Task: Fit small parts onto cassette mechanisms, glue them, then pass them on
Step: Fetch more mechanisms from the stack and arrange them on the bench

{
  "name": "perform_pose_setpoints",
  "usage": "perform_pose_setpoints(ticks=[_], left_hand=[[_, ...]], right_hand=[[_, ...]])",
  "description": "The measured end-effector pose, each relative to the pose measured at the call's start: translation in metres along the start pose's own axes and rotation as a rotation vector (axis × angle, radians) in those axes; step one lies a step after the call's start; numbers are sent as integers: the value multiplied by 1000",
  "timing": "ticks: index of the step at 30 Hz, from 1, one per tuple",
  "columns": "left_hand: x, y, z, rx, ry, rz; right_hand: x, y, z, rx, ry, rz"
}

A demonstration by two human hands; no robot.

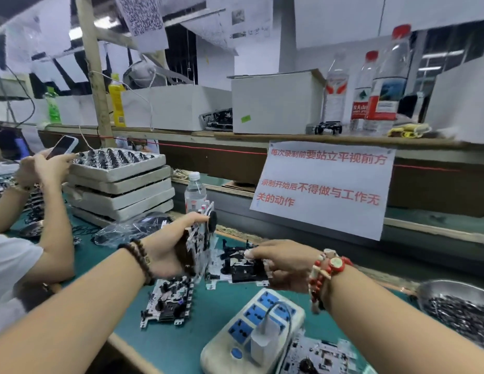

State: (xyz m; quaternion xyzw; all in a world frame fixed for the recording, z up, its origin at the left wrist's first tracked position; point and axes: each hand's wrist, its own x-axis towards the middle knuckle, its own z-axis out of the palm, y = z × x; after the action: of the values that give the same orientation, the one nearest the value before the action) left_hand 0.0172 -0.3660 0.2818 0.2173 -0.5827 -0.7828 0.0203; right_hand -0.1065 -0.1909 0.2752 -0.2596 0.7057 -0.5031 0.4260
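from the head view, the left hand [165, 249] gripped one cassette mechanism [200, 238] upright above the green table [181, 344]. the right hand [284, 265] curled around another mechanism [241, 265] lying flat just beside it. it looked like the fitting step; next, i judged, a small part needed seating.

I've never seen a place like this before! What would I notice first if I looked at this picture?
Right in the middle, two hands are busy: the left hand holds a cassette mechanism up on its edge, while the right hand holds another mechanism lying on the green table. Behind them hangs a white paper sign with big red writing. At the bottom sits a power strip with blue sockets.
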Motion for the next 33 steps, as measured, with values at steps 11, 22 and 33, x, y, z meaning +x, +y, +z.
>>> perform_pose_setpoints(ticks=[11, 22, 33], left_hand=[[29, -30, 114, 390, -175, -114], [45, -31, 175, 479, -240, -119], [56, -13, 186, 574, -194, -214]], right_hand=[[-54, 22, -52, -144, 328, 35], [-66, 31, -97, -243, 507, 65], [-95, -1, -103, -257, 433, 115]])
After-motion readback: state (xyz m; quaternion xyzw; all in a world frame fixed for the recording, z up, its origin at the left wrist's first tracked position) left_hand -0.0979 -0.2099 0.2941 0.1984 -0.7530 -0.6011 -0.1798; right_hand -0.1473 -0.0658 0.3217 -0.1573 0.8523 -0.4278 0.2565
